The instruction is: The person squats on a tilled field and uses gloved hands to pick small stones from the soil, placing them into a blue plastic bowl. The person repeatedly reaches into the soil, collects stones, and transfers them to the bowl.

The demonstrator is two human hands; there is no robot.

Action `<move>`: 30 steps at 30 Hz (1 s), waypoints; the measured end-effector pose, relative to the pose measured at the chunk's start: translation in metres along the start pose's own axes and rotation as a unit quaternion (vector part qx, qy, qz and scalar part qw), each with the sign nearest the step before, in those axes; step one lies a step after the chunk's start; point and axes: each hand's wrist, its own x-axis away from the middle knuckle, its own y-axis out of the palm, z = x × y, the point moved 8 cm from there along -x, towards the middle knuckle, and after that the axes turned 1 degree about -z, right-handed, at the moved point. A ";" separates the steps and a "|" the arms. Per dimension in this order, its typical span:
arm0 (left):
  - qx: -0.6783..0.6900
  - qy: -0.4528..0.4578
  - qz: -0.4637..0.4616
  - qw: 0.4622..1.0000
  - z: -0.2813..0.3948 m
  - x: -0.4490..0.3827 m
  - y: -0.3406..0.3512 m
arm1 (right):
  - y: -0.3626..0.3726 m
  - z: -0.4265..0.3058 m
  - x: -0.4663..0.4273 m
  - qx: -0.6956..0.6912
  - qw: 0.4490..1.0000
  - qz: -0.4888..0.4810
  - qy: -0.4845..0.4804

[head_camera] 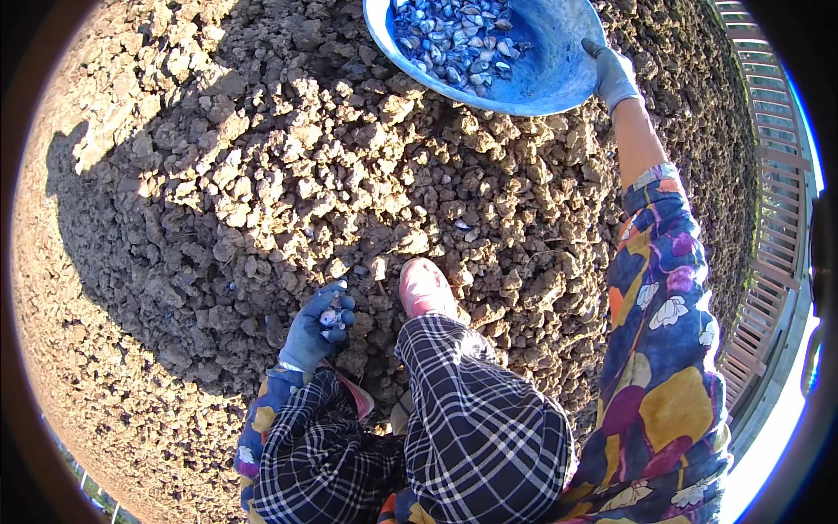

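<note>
My right hand [614, 73], in a grey-blue glove, grips the right rim of a blue plastic basin [556, 82], thumb over the edge. The basin tilts above the soil at the top of the view, its far rim cut off. Many pale, purplish garlic cloves [468, 46] lie gathered in its left part. My left hand [311, 334], in a similar glove, is low near my left knee. Its fingers curl around a few cloves [332, 318], partly hidden by the fingers. A single pale clove or shell-like piece [462, 224] lies on the ground between my hands.
Cloddy tilled soil [366, 170] spreads all around. My pink shoe [427, 288] stands on it, with my plaid-covered knees [484, 426] below. A railing [776, 196] runs along the right side. My shadow [144, 242] falls to the left.
</note>
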 end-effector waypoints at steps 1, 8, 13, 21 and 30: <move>0.010 -0.009 -0.024 1.000 -0.008 -0.014 0.008 | -0.017 -0.003 -0.018 -0.061 0.998 0.022 -0.010; -0.004 -0.007 -0.013 1.000 0.007 -0.014 0.033 | 0.055 0.014 0.091 -0.062 0.993 -0.089 -0.048; -0.113 0.001 0.006 0.994 0.014 -0.017 0.056 | 0.129 0.106 0.319 0.346 0.810 -0.471 -0.056; -0.228 0.043 0.018 0.973 -0.006 -0.036 0.050 | 0.175 0.167 0.438 0.414 0.618 -0.629 -0.227; -0.321 0.070 0.057 0.943 -0.011 -0.041 0.033 | 0.165 0.195 0.431 0.523 0.532 -0.624 -0.235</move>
